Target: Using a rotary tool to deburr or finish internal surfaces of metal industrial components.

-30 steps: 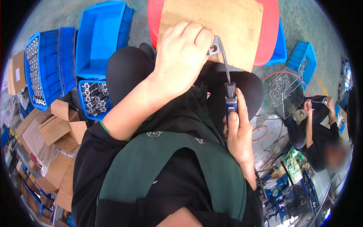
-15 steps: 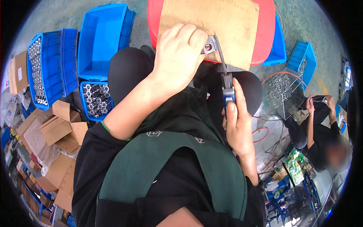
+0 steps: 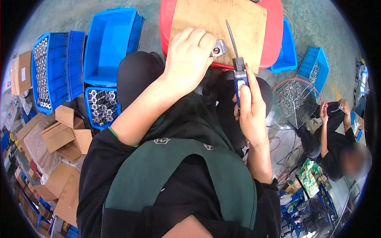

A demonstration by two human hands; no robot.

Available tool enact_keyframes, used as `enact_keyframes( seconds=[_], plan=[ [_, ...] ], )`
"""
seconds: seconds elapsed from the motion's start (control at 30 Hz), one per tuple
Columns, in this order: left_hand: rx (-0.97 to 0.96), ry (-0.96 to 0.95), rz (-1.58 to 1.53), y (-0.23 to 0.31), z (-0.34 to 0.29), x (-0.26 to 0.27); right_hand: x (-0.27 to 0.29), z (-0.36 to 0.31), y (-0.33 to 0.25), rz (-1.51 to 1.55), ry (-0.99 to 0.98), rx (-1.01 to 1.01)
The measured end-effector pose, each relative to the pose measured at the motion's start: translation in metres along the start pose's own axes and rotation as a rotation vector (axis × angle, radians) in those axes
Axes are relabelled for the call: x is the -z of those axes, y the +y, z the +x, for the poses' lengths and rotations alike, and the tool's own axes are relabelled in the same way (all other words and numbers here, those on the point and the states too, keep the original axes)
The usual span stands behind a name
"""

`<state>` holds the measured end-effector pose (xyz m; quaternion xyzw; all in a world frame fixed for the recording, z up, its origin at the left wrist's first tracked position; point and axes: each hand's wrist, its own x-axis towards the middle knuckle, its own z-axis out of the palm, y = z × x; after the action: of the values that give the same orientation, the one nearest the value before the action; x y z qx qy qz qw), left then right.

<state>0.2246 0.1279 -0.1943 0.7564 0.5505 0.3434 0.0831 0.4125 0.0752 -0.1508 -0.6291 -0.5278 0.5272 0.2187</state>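
Note:
My left hand [image 3: 189,59] is closed around a small grey metal fitting [image 3: 218,48] with a round hole in its end, held just over the near edge of a brown board [image 3: 210,20]. My right hand [image 3: 249,109] grips the blue handle of a thin metal hand tool [image 3: 235,47] whose blade points up and away over the board. The tool tip stands a little apart from the fitting, to its right. The board lies on a red tub [image 3: 274,35] in front of my knees.
Blue bins stand at the left: an empty one [image 3: 109,43], one holding hex nuts [image 3: 101,105], and one lined with metal parts [image 3: 41,71]. Cardboard boxes [image 3: 59,131] pile up lower left. A wire basket [image 3: 295,99] of parts and a seated person [image 3: 337,146] are at the right.
My right hand has swung the tool upright, and its tip has come away from the fitting. My left hand still holds the fitting in about the same place.

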Motion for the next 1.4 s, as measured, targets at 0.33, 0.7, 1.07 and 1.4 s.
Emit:
enact_keyframes(
  seconds=[0.33,0.7,1.07,1.4],
  plan=[
    [-0.017,0.021,0.037,-0.005,-0.002,-0.005,0.003,-0.042,0.016,-0.034,-0.032,-0.029],
    [-0.006,0.008,-0.002,0.0,-0.001,0.002,-0.007,-0.004,0.009,-0.014,0.028,0.105],
    [0.073,-0.086,0.046,0.004,0.006,0.015,0.007,-0.045,0.004,0.01,0.039,0.022],
    [-0.011,-0.019,0.12,0.002,0.003,0.007,0.006,-0.05,0.012,-0.036,-0.029,-0.044]
  ],
)
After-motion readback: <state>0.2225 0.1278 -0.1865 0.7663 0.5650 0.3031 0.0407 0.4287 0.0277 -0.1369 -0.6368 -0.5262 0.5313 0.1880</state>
